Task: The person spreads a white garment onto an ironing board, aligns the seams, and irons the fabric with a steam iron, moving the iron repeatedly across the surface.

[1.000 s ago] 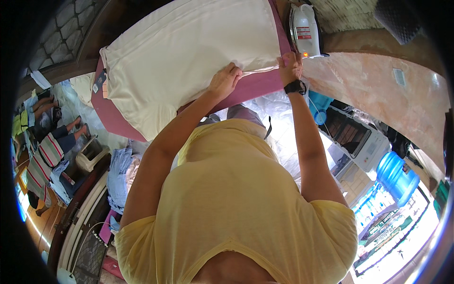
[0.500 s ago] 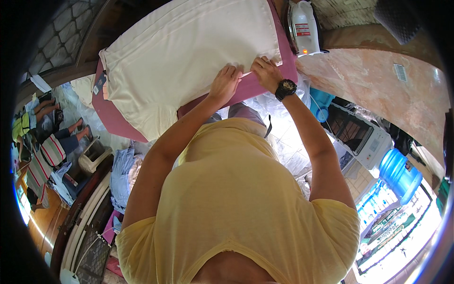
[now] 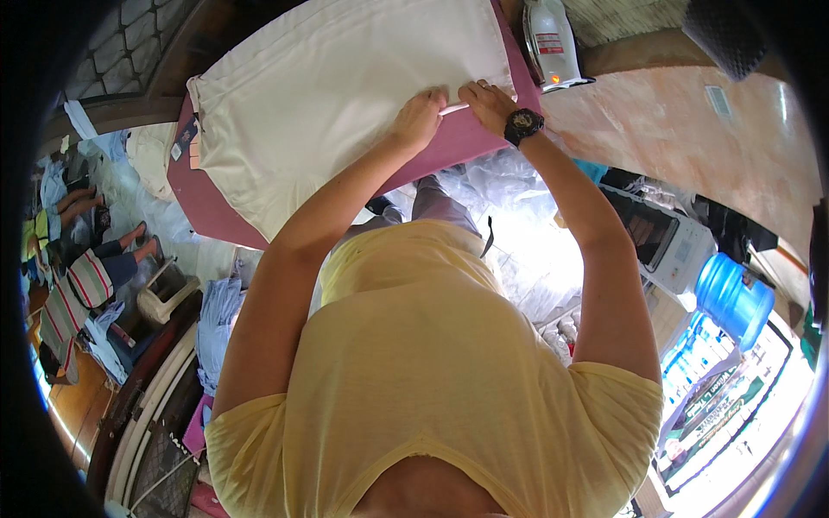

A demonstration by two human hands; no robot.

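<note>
A cream cloth garment (image 3: 319,95), with long seams and a hemmed edge, lies spread over a maroon padded board (image 3: 471,142). I cannot tell its exact kind. At the garment's near right edge, my left hand (image 3: 420,118) is closed on the fabric. Just right of it, my right hand (image 3: 489,105), below a black wristwatch, pinches the same edge near the corner. A short strip of folded edge shows between the two hands. The fingertips are partly hidden by the hands. Beyond my right hand stands a white clothes iron (image 3: 553,43) with an orange light on.
Folded blue clothes (image 3: 220,324) lie at the left near a beige plastic stool (image 3: 166,298). Two other people (image 3: 91,268) are at the far left. A white oven-like appliance (image 3: 661,237) and a blue water jug (image 3: 734,298) stand at the right. Plastic sheeting (image 3: 505,177) covers the floor.
My left hand has moved slightly right and up, closer to my right hand. Both still hold the garment's edge, which is now lifted into a small fold. The view has shifted slightly.
</note>
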